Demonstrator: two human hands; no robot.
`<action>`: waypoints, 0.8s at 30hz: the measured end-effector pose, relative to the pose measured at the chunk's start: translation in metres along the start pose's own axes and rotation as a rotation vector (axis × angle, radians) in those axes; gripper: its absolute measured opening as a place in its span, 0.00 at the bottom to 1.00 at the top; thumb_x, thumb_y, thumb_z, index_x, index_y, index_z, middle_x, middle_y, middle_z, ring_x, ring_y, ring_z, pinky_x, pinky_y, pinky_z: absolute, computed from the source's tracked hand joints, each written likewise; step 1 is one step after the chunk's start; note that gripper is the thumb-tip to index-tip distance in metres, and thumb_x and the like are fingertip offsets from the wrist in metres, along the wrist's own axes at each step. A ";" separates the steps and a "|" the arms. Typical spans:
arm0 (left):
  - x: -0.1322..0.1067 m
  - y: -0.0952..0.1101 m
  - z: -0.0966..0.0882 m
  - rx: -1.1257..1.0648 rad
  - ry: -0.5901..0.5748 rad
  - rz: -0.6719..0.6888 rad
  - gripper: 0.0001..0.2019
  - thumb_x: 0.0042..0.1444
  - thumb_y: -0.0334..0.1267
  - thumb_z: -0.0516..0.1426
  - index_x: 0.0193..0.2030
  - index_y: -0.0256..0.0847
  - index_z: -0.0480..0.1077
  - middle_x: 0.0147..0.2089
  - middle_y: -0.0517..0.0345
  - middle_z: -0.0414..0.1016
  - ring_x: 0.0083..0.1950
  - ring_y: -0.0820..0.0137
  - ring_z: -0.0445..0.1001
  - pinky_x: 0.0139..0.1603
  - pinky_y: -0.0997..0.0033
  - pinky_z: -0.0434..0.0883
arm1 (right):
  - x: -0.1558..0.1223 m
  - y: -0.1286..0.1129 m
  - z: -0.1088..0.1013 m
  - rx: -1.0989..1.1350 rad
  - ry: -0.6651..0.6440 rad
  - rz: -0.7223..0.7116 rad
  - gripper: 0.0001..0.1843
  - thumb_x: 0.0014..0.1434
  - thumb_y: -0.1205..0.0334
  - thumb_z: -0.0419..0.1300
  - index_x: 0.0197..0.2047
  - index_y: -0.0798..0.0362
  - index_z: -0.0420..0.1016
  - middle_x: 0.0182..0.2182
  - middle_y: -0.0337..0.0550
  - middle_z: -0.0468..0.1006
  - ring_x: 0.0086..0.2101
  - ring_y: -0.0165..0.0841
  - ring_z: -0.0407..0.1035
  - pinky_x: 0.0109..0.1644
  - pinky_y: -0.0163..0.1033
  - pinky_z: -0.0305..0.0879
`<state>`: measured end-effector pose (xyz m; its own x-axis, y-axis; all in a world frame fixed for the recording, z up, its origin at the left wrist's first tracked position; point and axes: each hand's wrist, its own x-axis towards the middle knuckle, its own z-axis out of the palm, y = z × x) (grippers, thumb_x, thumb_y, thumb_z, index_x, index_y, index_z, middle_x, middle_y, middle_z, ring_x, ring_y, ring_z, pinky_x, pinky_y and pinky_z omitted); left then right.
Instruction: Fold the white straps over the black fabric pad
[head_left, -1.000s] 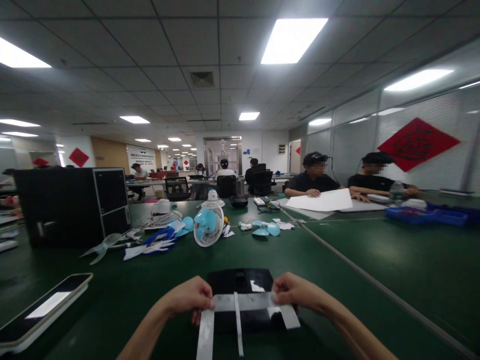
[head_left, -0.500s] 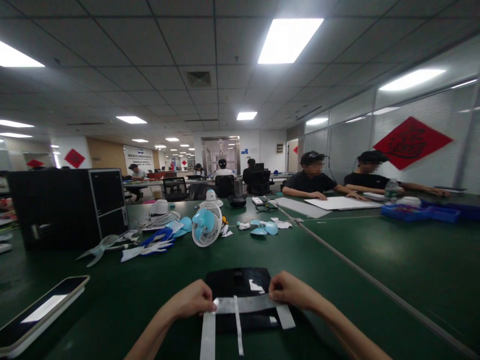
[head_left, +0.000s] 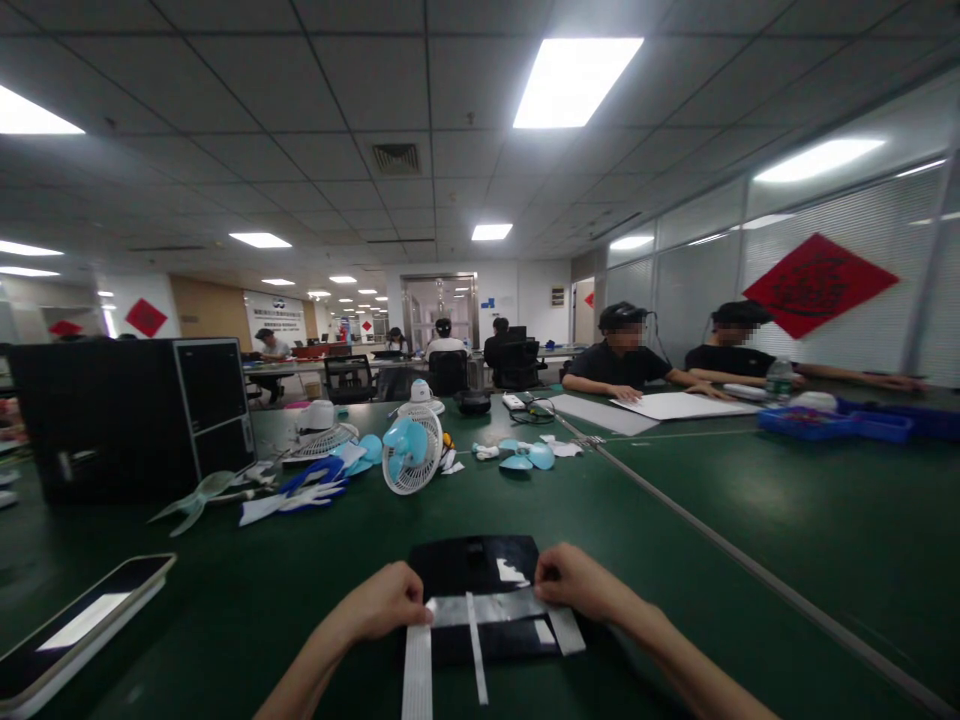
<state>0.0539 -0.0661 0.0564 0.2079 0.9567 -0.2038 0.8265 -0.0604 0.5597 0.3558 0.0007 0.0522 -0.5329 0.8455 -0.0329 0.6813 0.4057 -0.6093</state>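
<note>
A black panel [head_left: 446,556] with torn white label scraps lies on the green table in front of me. Across it runs a silvery strip, like tape [head_left: 506,606], slightly wrinkled. My left hand [head_left: 391,600] pinches the strip's left end between thumb and fingers. Its right end is pinched by my right hand [head_left: 574,582], whose fingers are curled. A ribbed white band [head_left: 418,668] hangs down below my left hand, and a shorter one [head_left: 568,632] slants below my right hand. A narrow white strip [head_left: 477,655] crosses the middle of the silvery strip.
A phone [head_left: 90,620] lies at the left, before a black computer case [head_left: 112,420]. Beyond the panel are a small fan [head_left: 411,450], blue-and-white gloves [head_left: 300,500] and blue fan blades [head_left: 529,457]. Two people sit at the right near white sheets [head_left: 682,405] and blue trays [head_left: 806,422].
Both hands keep their hold on the silvery strip at nearly the same place. The whole view has shifted very slightly.
</note>
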 end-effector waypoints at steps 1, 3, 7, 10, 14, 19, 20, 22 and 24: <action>0.000 0.000 0.000 0.002 0.001 0.001 0.10 0.47 0.44 0.58 0.25 0.38 0.71 0.24 0.65 0.65 0.29 0.73 0.63 0.27 0.74 0.55 | -0.001 -0.001 0.000 -0.001 0.001 0.000 0.08 0.52 0.68 0.59 0.35 0.59 0.79 0.31 0.45 0.81 0.32 0.33 0.73 0.33 0.33 0.63; 0.001 -0.002 0.001 0.005 0.001 0.004 0.11 0.47 0.44 0.58 0.26 0.38 0.71 0.24 0.65 0.65 0.28 0.73 0.63 0.27 0.74 0.55 | -0.002 -0.002 -0.001 0.002 0.000 0.003 0.08 0.53 0.67 0.59 0.35 0.59 0.79 0.32 0.45 0.81 0.32 0.33 0.73 0.33 0.33 0.63; 0.003 -0.006 0.002 0.010 0.000 0.012 0.11 0.47 0.45 0.57 0.26 0.38 0.71 0.24 0.65 0.65 0.28 0.73 0.63 0.27 0.74 0.55 | -0.005 -0.004 -0.002 0.006 0.008 0.015 0.08 0.53 0.67 0.59 0.36 0.58 0.79 0.33 0.45 0.81 0.33 0.33 0.73 0.34 0.33 0.63; 0.003 -0.006 0.003 0.013 -0.001 0.012 0.11 0.47 0.45 0.58 0.26 0.38 0.71 0.24 0.65 0.66 0.29 0.73 0.64 0.27 0.74 0.56 | -0.006 -0.004 -0.002 0.005 0.002 0.018 0.09 0.54 0.67 0.59 0.36 0.58 0.79 0.34 0.44 0.81 0.34 0.33 0.73 0.34 0.33 0.64; 0.003 -0.004 0.004 0.027 0.028 -0.023 0.10 0.47 0.44 0.58 0.27 0.38 0.72 0.26 0.64 0.69 0.30 0.72 0.66 0.28 0.75 0.57 | -0.007 -0.008 -0.003 -0.005 -0.005 0.030 0.09 0.54 0.67 0.59 0.37 0.58 0.79 0.35 0.44 0.81 0.34 0.33 0.74 0.35 0.33 0.64; 0.001 -0.003 0.004 0.047 0.042 -0.039 0.10 0.47 0.44 0.59 0.30 0.39 0.72 0.31 0.61 0.72 0.33 0.70 0.69 0.30 0.74 0.59 | -0.009 -0.013 -0.004 -0.045 0.020 0.046 0.08 0.53 0.68 0.60 0.36 0.57 0.79 0.34 0.44 0.81 0.35 0.34 0.74 0.35 0.33 0.64; 0.000 -0.002 0.003 0.056 0.049 -0.013 0.10 0.47 0.44 0.60 0.32 0.39 0.72 0.32 0.61 0.72 0.33 0.70 0.68 0.30 0.74 0.59 | -0.009 -0.013 -0.004 -0.050 0.022 0.046 0.08 0.52 0.68 0.60 0.36 0.57 0.79 0.34 0.44 0.81 0.35 0.34 0.73 0.35 0.33 0.64; -0.003 0.002 0.004 0.068 0.068 0.082 0.11 0.48 0.41 0.60 0.38 0.40 0.72 0.37 0.61 0.72 0.36 0.70 0.68 0.32 0.75 0.61 | -0.009 -0.013 -0.003 -0.056 0.022 0.049 0.08 0.52 0.67 0.61 0.36 0.56 0.79 0.35 0.44 0.81 0.35 0.34 0.73 0.34 0.33 0.64; -0.007 0.008 0.005 0.078 0.061 0.216 0.13 0.52 0.35 0.56 0.46 0.45 0.71 0.43 0.60 0.70 0.40 0.71 0.68 0.38 0.75 0.63 | -0.009 -0.012 -0.002 -0.079 0.030 0.052 0.08 0.51 0.67 0.61 0.36 0.57 0.79 0.35 0.44 0.81 0.35 0.34 0.73 0.34 0.33 0.64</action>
<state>0.0619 -0.0748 0.0584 0.3543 0.9345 -0.0356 0.8046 -0.2852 0.5209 0.3531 -0.0107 0.0617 -0.4819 0.8754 -0.0385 0.7454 0.3864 -0.5432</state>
